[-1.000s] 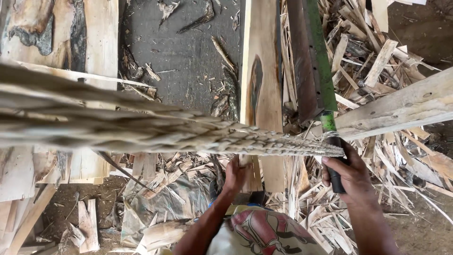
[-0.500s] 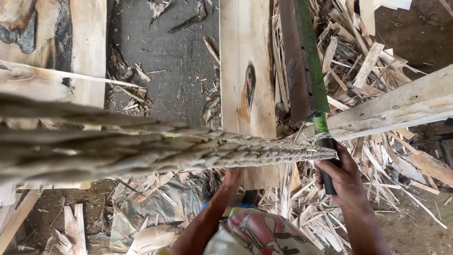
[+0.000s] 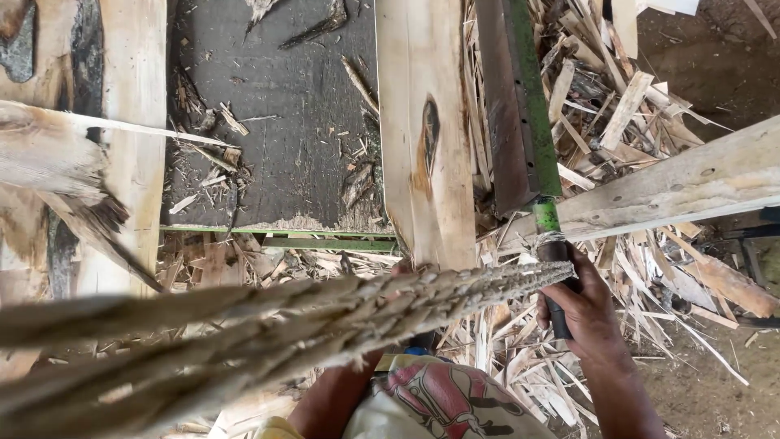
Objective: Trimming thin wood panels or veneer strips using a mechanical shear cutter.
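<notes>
green lever (image 3: 528,89), pale plank (image 3: 422,138), tan rope (image 3: 268,325)

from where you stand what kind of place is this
Most likely a small sawmill or wood-cutting yard. A pale sawn plank lies on a dark work table, splintered offcuts are heaped on the dirt, and the right hand grips a long green-edged lever blade tied to a rope.

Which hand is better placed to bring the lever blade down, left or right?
Right, probably. The right hand is wrapped around the dark handle of the green lever blade. The left hand is mostly hidden behind the rope, at the near end of the wooden plank.
</notes>
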